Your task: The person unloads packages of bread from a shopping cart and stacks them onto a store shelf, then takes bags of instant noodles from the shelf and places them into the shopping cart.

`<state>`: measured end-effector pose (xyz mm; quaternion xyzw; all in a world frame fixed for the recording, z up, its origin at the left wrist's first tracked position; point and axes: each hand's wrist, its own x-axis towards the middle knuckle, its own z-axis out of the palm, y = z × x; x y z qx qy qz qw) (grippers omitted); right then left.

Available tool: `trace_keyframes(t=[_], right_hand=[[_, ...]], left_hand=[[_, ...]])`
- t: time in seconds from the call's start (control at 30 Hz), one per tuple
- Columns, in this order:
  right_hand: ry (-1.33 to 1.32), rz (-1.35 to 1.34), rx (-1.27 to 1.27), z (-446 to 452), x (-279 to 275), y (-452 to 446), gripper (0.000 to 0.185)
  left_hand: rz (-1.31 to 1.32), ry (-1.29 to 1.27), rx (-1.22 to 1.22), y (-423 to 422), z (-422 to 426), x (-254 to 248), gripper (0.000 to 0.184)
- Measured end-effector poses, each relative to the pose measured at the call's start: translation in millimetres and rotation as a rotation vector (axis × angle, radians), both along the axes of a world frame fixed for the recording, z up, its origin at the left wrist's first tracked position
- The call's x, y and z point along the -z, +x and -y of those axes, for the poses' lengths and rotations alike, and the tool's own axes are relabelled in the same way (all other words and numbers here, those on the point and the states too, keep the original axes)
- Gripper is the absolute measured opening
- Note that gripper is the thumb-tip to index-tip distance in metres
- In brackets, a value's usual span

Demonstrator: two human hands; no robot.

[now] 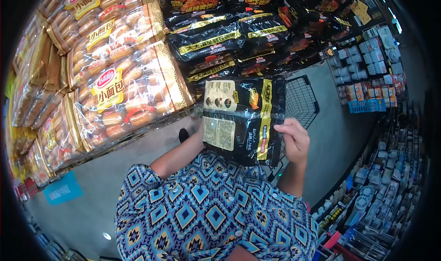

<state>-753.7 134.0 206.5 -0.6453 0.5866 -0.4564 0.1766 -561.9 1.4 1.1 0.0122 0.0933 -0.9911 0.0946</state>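
A glossy black food pack (245, 123) is held up in front of my chest, its printed back with cream text panels and a yellow stripe facing me. My right hand (294, 139) is closed on the pack's right edge, thumb across the front. From the left, my left forearm (181, 154) reaches behind the pack, which hides my left hand and its fingers. Just beyond the pack, similar black packs (209, 45) with food pictures and yellow bands are stacked in rows.
Clear bags of small bread rolls (124, 93) are piled on the left. A wire shopping cart (298, 100) stands behind the held pack at right. Shelves of small goods (386, 183) line the right side. A blue sign (63, 187) hangs below the bread display.
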Motion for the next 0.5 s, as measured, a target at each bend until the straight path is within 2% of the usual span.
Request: trace_keyframes(t=[0.03,0.1,0.13,0.27,0.5], right_hand=[[-0.001,0.002,0.009,-2,2,2,0.022],[0.09,0.377,0.308,-4,6,10,0.026],[0.05,0.481,0.19,3,11,7,0.033],[0.173,0.615,0.224,10,20,19,0.037],[0.08,0.772,0.189,14,21,11,0.031]], left_hand=[[0.009,-0.006,0.006,3,-1,1,0.06],[0.026,-0.017,0.014,-1,-1,2,0.06],[0.038,-0.023,0.014,-1,-1,5,0.06],[0.077,-0.042,0.008,-1,-10,8,0.06],[0.144,-0.069,-0.009,2,-5,18,0.06]])
